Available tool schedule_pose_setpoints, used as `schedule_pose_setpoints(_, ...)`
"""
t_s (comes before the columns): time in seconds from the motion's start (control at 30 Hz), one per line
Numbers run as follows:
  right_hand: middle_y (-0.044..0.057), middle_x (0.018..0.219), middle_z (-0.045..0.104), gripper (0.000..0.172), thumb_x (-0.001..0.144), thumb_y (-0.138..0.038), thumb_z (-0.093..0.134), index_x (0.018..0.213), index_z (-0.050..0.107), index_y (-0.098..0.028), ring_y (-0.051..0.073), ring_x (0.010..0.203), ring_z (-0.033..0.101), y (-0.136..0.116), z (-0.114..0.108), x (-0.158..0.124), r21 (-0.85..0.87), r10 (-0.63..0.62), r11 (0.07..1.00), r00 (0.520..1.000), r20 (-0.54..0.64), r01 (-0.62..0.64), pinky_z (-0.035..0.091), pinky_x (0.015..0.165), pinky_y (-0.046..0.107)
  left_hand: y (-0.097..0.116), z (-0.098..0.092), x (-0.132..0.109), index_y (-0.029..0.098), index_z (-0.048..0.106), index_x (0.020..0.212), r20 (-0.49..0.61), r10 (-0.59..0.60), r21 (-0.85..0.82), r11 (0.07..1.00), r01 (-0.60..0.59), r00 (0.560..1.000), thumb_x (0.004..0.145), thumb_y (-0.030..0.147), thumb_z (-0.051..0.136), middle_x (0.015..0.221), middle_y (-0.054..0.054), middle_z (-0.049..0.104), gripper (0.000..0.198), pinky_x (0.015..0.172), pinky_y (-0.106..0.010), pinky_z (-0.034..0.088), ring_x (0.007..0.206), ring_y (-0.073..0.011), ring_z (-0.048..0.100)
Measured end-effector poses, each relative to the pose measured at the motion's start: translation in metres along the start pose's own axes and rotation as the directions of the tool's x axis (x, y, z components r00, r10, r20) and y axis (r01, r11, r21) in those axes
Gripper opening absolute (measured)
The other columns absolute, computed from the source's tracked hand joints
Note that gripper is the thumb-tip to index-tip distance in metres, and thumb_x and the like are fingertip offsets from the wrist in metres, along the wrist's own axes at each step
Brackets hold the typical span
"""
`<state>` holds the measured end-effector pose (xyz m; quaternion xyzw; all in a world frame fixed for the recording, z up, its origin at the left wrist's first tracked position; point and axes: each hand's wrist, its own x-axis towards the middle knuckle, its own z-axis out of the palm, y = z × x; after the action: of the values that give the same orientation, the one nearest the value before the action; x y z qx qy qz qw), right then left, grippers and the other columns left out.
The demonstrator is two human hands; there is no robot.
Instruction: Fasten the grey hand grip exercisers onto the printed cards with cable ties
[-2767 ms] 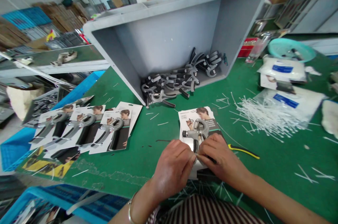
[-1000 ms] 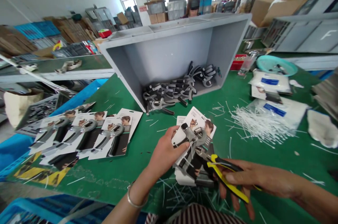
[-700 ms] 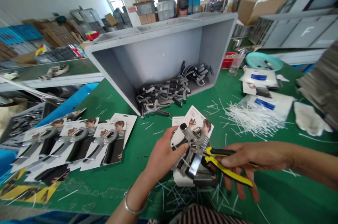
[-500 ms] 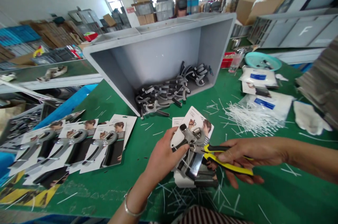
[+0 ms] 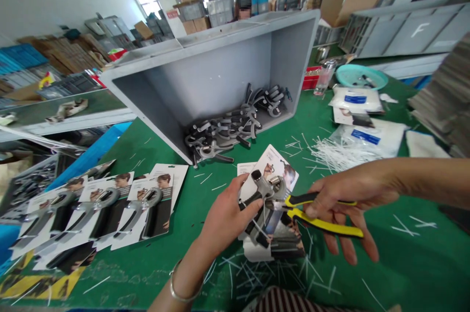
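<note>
My left hand [image 5: 229, 216] is pinching the card [image 5: 270, 155] and the hand grip [image 5: 262, 186] on it, near the middle of the frame, with my thumb on top. The card is leaning, its long side pointing to the upper right. My right hand [image 5: 341, 197] is holding the yellow and black pliers [image 5: 328, 225] from the right, and their nose is pointing left, across the card, just beside my left thumb. The tip is looking blurry, so I can't tell if it's biting anything.
</note>
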<state>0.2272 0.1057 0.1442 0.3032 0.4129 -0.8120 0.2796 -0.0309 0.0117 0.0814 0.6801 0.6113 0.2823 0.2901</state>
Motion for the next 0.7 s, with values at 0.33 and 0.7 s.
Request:
schedule_pose_setpoints(0.33, 0.003, 0.069, 0.066, 0.028, 0.091, -0.044, 0.053, 0.100, 0.064, -0.020, 0.013, 0.049, 0.059, -0.012, 0.005, 0.005, -0.063, 0.038, 0.997, 0.989, -0.141, -0.047, 0.049, 0.039, 0.021, -0.001, 0.000, 0.002, 0.024, 0.048, 0.135, -0.008, 0.045, -0.001, 0.999, -0.045, 0.999, 0.085, 0.037, 0.065, 0.133, -0.009, 0.061, 0.055, 0.101, -0.044, 0.046, 0.118, -0.0293, 0.059)
schedule_pose_setpoints(0.7, -0.001, 0.056, 0.051, 0.033, 0.088, -0.051, 0.053, 0.082, 0.059, -0.020, 0.010, 0.040, 0.042, 0.029, 0.000, 0.040, -0.493, -0.260, 0.870, 0.826, -0.500, -0.024, 0.031, 0.036, 0.021, -0.026, 0.014, 0.000, 0.020, 0.055, 0.126, 0.018, -0.197, -0.412, 0.892, 0.186, 0.980, 0.081, 0.037, 0.071, 0.116, -0.008, 0.070, 0.050, 0.091, -0.039, 0.051, 0.103, -0.0253, 0.067)
